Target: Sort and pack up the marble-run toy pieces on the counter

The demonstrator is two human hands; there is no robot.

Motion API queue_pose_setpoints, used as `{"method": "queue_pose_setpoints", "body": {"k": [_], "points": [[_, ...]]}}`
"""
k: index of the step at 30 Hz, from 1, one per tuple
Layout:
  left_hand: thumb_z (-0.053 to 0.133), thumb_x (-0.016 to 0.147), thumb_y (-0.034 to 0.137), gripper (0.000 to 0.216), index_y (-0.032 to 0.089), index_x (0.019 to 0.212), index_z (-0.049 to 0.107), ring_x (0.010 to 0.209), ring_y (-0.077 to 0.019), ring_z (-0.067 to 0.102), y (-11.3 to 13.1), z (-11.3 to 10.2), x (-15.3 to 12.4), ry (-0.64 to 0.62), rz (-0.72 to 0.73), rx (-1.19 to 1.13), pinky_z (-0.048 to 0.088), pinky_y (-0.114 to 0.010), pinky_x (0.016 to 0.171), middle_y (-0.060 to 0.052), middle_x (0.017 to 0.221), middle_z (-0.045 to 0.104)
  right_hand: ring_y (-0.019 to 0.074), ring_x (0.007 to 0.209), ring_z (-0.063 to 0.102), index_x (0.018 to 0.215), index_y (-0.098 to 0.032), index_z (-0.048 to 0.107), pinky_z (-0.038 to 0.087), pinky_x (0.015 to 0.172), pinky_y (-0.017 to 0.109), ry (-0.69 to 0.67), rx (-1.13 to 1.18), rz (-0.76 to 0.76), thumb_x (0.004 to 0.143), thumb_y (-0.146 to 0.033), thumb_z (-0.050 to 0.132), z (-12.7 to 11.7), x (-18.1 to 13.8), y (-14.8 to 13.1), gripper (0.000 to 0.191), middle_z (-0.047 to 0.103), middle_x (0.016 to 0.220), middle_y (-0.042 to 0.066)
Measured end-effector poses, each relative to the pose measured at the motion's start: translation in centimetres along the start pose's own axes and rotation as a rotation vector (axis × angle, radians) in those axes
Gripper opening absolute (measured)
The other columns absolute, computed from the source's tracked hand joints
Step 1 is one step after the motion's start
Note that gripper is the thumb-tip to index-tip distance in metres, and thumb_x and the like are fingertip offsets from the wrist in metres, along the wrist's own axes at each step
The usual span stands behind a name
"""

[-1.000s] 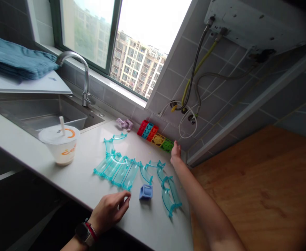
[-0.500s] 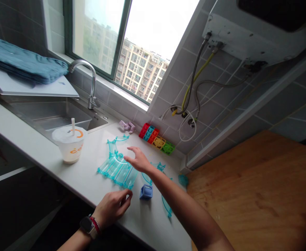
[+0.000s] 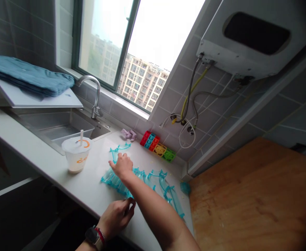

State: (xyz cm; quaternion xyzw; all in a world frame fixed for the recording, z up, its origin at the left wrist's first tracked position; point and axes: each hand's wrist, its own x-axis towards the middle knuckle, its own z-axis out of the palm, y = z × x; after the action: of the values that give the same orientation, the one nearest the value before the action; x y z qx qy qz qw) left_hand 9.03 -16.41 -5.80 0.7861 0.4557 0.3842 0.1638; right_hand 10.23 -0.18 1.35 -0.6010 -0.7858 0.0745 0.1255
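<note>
Several see-through teal plastic pieces with knobbed ends lie on the white counter (image 3: pixel 95 190), some joined side by side into a ribbed panel (image 3: pixel 109 177). Over this panel reaches my right hand (image 3: pixel 123 165), thumb apart from its bent fingers, close to a curved teal piece (image 3: pixel 124 146). My left hand (image 3: pixel 119 212), with a watch at the wrist, pinches at the panel's near corner; its fingertips are partly hidden. More teal pieces (image 3: pixel 177 202) lie to the right of my right forearm.
A lidded drink cup with a straw (image 3: pixel 76 157) stands at the left, near the sink (image 3: pixel 51 120) and faucet (image 3: pixel 97 97). Along the wall are purple pieces (image 3: pixel 128 134) and a row of coloured blocks (image 3: pixel 157 145). A teal ball-like thing (image 3: pixel 185 187) lies by a wooden board (image 3: pixel 247 198).
My right hand has moved left across the teal panel, its fingers now more bent. The blue cube is hidden now, with my right forearm across that spot. My left hand stays at the panel's corner.
</note>
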Motion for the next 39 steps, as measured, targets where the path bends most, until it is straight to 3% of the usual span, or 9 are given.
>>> {"method": "queue_pose_setpoints", "body": {"k": [5, 14, 22, 26, 32, 39], "points": [[0.045, 0.1, 0.021, 0.02, 0.022, 0.095, 0.065, 0.058, -0.0203, 0.07, -0.4, 0.3, 0.0, -0.005, -0.015, -0.034, 0.044, -0.029, 0.056, -0.002, 0.066, 0.071, 0.029, 0.104, 0.071, 0.122, -0.02, 0.066, 0.056, 0.086, 0.039, 0.032, -0.039, 0.005, 0.097, -0.047, 0.059, 0.4, 0.0, 0.7, 0.037, 0.07, 0.118, 0.013], [0.047, 0.096, 0.021, 0.017, 0.023, 0.085, 0.06, 0.057, -0.0215, 0.067, -0.6, 0.2, 0.2, -0.024, -0.054, -0.051, 0.041, -0.03, 0.056, -0.004, 0.066, 0.07, 0.0339, 0.106, 0.07, 0.127, -0.02, 0.062, 0.057, 0.085, 0.047, 0.016, -0.07, -0.061, 0.098, -0.055, 0.056, 1.3, -1.0, 1.3, 0.046, 0.062, 0.127, 0.017], [0.048, 0.099, 0.026, 0.021, 0.022, 0.092, 0.067, 0.061, -0.0198, 0.066, -0.2, -0.4, 0.7, -0.059, -0.08, -0.062, 0.043, -0.028, 0.06, -0.002, 0.068, 0.07, 0.028, 0.102, 0.07, 0.121, -0.018, 0.066, 0.056, 0.087, 0.041, 0.073, -0.025, -0.057, 0.106, -0.047, 0.046, -1.1, -0.9, 2.6, 0.038, 0.061, 0.126, 0.015], [0.049, 0.1, 0.03, 0.024, 0.023, 0.091, 0.07, 0.061, -0.0193, 0.066, 0.2, -0.9, 0.8, -0.057, -0.087, -0.069, 0.045, -0.028, 0.062, -0.001, 0.067, 0.07, 0.0258, 0.097, 0.07, 0.114, -0.019, 0.071, 0.054, 0.087, 0.038, 0.159, 0.025, -0.067, 0.106, -0.047, 0.049, -4.2, -2.3, 4.5, 0.037, 0.062, 0.123, 0.014], [0.051, 0.101, 0.036, 0.026, 0.023, 0.091, 0.073, 0.058, -0.0181, 0.065, 1.3, -1.7, 1.2, -0.052, -0.084, -0.054, 0.045, -0.028, 0.061, -0.001, 0.068, 0.073, 0.0223, 0.096, 0.069, 0.123, -0.023, 0.071, 0.051, 0.089, 0.033, 0.383, 0.168, -0.042, 0.109, -0.05, 0.039, -8.9, -7.2, 8.7, 0.044, 0.059, 0.12, 0.01], [0.049, 0.103, 0.038, 0.029, 0.022, 0.096, 0.072, 0.052, -0.0141, 0.06, 3.3, -1.3, 2.6, -0.064, -0.101, -0.055, 0.046, -0.026, 0.056, 0.0, 0.072, 0.073, 0.0238, 0.092, 0.065, 0.1, -0.018, 0.076, 0.049, 0.09, 0.034, 0.534, 0.363, 0.07, 0.108, -0.047, 0.038, -8.9, -10.7, 14.3, 0.048, 0.059, 0.099, 0.009]]}}
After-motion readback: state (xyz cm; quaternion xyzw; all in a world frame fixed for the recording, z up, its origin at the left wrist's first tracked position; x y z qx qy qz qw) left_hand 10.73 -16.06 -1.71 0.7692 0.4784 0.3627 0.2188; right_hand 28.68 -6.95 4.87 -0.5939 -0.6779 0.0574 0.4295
